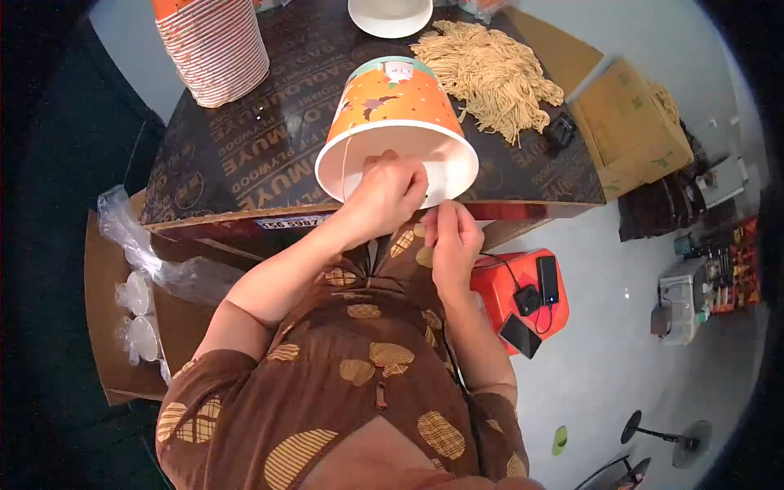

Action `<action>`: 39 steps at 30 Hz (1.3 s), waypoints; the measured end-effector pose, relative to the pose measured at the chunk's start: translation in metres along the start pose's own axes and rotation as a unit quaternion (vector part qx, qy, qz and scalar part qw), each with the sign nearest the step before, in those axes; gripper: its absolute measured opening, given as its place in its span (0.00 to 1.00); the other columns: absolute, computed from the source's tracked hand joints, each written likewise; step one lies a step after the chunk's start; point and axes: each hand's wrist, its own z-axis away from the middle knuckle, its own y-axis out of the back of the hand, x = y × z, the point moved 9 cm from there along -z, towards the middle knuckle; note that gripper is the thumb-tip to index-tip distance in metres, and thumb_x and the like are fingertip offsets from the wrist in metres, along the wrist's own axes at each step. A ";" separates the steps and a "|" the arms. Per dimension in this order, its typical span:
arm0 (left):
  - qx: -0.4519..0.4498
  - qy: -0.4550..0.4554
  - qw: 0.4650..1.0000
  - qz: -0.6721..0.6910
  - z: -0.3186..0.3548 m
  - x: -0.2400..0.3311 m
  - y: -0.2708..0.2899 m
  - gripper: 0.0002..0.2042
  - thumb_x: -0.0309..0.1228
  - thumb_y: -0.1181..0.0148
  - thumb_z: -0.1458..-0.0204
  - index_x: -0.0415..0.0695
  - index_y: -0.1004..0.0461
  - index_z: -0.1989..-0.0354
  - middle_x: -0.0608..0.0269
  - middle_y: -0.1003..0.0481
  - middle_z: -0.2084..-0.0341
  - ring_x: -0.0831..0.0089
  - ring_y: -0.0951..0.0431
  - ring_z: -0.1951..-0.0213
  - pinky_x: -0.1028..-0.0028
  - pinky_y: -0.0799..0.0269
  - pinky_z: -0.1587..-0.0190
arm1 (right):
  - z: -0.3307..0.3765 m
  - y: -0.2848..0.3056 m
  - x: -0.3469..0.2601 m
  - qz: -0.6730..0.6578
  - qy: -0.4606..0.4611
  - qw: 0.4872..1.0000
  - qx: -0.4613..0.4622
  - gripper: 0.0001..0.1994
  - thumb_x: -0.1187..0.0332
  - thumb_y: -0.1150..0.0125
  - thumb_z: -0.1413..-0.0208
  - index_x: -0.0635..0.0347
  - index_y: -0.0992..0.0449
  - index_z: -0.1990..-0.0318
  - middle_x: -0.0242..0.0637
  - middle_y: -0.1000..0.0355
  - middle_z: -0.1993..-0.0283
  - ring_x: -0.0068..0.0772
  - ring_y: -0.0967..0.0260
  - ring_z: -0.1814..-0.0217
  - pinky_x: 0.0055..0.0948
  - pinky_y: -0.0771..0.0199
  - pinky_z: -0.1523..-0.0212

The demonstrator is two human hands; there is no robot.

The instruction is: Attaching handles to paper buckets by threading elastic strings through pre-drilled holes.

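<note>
A large orange paper bucket (398, 98) with a white inside and a pale green base lies on its side at the table's near edge, its mouth toward me. A thin beige cord (346, 155) hangs across the left part of the mouth and passes behind my left wrist. My left hand (387, 189) is in the mouth, its fingers curled closed; what they grip is hidden. Just outside the near rim, my right hand (452, 238) pinches with thumb and fingers close together. Anything between them is too small to make out.
The dark printed plywood table (269, 163) bears a stack of paper buckets (214, 49), a white bowl-like piece (390, 18) and a heap of beige cords (490, 73). Below stand an open carton (110, 327) at left and a red stool (500, 286) with phone and charger at right.
</note>
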 end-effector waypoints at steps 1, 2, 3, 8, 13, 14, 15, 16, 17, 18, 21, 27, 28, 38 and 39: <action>-0.019 0.040 0.997 0.059 -0.001 -0.005 0.000 0.02 0.23 0.44 0.49 0.39 0.28 0.72 0.60 0.27 0.78 0.67 0.29 0.71 0.66 0.32 0.65 | 0.003 0.001 0.001 -0.013 -0.005 1.000 -0.001 0.12 0.68 0.48 0.36 0.65 0.25 0.70 0.25 0.33 0.78 0.11 0.43 0.80 0.17 0.43 0.79; -0.038 0.081 0.989 0.117 -0.001 -0.011 -0.002 0.03 0.24 0.44 0.48 0.39 0.28 0.71 0.62 0.27 0.78 0.72 0.28 0.72 0.69 0.31 0.67 | 0.004 0.001 0.002 -0.013 -0.006 1.000 0.000 0.12 0.68 0.48 0.36 0.65 0.25 0.70 0.25 0.33 0.78 0.11 0.43 0.80 0.17 0.43 0.79; -0.039 0.081 0.989 0.117 -0.002 -0.012 -0.002 0.03 0.24 0.44 0.48 0.39 0.28 0.71 0.62 0.27 0.78 0.72 0.28 0.72 0.69 0.31 0.67 | 0.005 0.000 0.006 -0.012 -0.028 1.000 -0.003 0.11 0.68 0.48 0.36 0.65 0.25 0.69 0.27 0.31 0.78 0.12 0.42 0.80 0.18 0.42 0.79; -0.023 0.117 0.980 0.162 -0.003 -0.014 0.000 0.06 0.25 0.44 0.52 0.33 0.27 0.73 0.47 0.25 0.80 0.57 0.22 0.73 0.62 0.28 0.66 | 0.005 -0.008 0.020 0.075 -0.049 0.996 -0.031 0.09 0.70 0.45 0.39 0.68 0.24 0.67 0.31 0.28 0.77 0.15 0.38 0.79 0.21 0.39 0.79; -0.044 0.113 0.982 0.141 -0.002 -0.017 -0.003 0.05 0.25 0.45 0.49 0.35 0.27 0.71 0.56 0.25 0.77 0.68 0.25 0.72 0.68 0.29 0.67 | 0.001 -0.015 0.025 0.101 -0.087 0.990 -0.044 0.08 0.72 0.43 0.42 0.68 0.25 0.71 0.29 0.30 0.81 0.15 0.38 0.81 0.21 0.39 0.79; -0.065 0.115 0.983 0.127 -0.001 -0.018 -0.007 0.05 0.26 0.46 0.46 0.37 0.27 0.70 0.66 0.25 0.76 0.79 0.28 0.71 0.75 0.30 0.67 | 0.001 -0.015 0.026 0.101 -0.087 0.990 -0.044 0.08 0.72 0.43 0.42 0.68 0.25 0.71 0.29 0.30 0.81 0.15 0.38 0.81 0.21 0.39 0.79; -0.065 0.115 0.983 0.127 -0.001 -0.019 -0.008 0.05 0.26 0.46 0.46 0.37 0.27 0.70 0.66 0.25 0.76 0.79 0.28 0.71 0.75 0.30 0.67 | 0.001 -0.015 0.026 0.088 -0.078 0.992 -0.044 0.08 0.73 0.43 0.42 0.67 0.25 0.71 0.29 0.31 0.81 0.15 0.39 0.82 0.21 0.40 0.80; -0.051 0.110 0.981 0.149 -0.002 -0.020 -0.007 0.06 0.25 0.45 0.49 0.35 0.27 0.72 0.57 0.25 0.78 0.70 0.25 0.73 0.69 0.29 0.67 | 0.001 -0.015 0.027 0.075 -0.069 0.994 -0.043 0.08 0.73 0.43 0.43 0.67 0.25 0.72 0.29 0.31 0.81 0.14 0.39 0.82 0.21 0.40 0.80; -0.038 0.106 0.979 0.170 -0.003 -0.021 -0.006 0.07 0.25 0.44 0.51 0.33 0.28 0.74 0.49 0.25 0.80 0.61 0.22 0.75 0.64 0.28 0.68 | 0.001 -0.015 0.028 0.075 -0.069 0.994 -0.043 0.08 0.73 0.43 0.43 0.67 0.25 0.72 0.29 0.31 0.81 0.14 0.39 0.82 0.21 0.40 0.80; -0.038 0.106 0.979 0.171 -0.004 -0.021 -0.005 0.07 0.25 0.44 0.51 0.33 0.28 0.74 0.49 0.25 0.80 0.61 0.22 0.75 0.64 0.28 0.68 | 0.001 -0.015 0.029 0.070 -0.061 0.995 -0.046 0.07 0.74 0.44 0.43 0.66 0.25 0.72 0.28 0.31 0.82 0.14 0.39 0.82 0.20 0.40 0.80; -0.048 0.129 0.976 0.172 -0.005 -0.023 -0.004 0.07 0.25 0.44 0.52 0.32 0.28 0.73 0.50 0.25 0.81 0.66 0.24 0.75 0.65 0.28 0.69 | 0.005 -0.011 0.033 0.066 -0.046 0.996 -0.048 0.07 0.73 0.43 0.43 0.66 0.25 0.72 0.28 0.30 0.81 0.14 0.39 0.82 0.20 0.40 0.80; -0.024 0.139 0.974 0.178 -0.005 -0.027 -0.003 0.07 0.25 0.45 0.52 0.32 0.27 0.73 0.50 0.25 0.81 0.69 0.24 0.75 0.65 0.28 0.69 | 0.010 -0.015 0.034 0.106 -0.125 0.985 -0.042 0.09 0.71 0.42 0.43 0.67 0.24 0.72 0.30 0.27 0.79 0.16 0.37 0.83 0.21 0.38 0.82; -0.023 0.141 0.975 0.170 -0.005 -0.024 -0.002 0.07 0.25 0.45 0.52 0.32 0.27 0.74 0.50 0.25 0.81 0.68 0.24 0.75 0.65 0.28 0.69 | 0.009 -0.018 0.036 0.114 -0.140 0.982 -0.055 0.09 0.70 0.43 0.43 0.67 0.24 0.72 0.31 0.26 0.79 0.16 0.37 0.84 0.22 0.38 0.83; -0.019 0.141 0.977 0.156 -0.005 -0.021 -0.001 0.07 0.25 0.44 0.53 0.32 0.27 0.74 0.50 0.26 0.81 0.66 0.23 0.75 0.65 0.28 0.68 | 0.007 -0.019 0.047 0.041 -0.076 0.995 -0.048 0.10 0.74 0.44 0.41 0.65 0.25 0.75 0.34 0.28 0.80 0.15 0.42 0.87 0.18 0.46 0.87; -0.019 0.141 0.977 0.157 -0.005 -0.021 -0.001 0.07 0.25 0.44 0.53 0.32 0.27 0.74 0.50 0.26 0.81 0.66 0.23 0.75 0.65 0.28 0.68 | 0.007 -0.014 0.049 0.038 -0.075 0.995 -0.048 0.07 0.75 0.45 0.43 0.65 0.26 0.73 0.33 0.28 0.80 0.16 0.41 0.85 0.19 0.44 0.85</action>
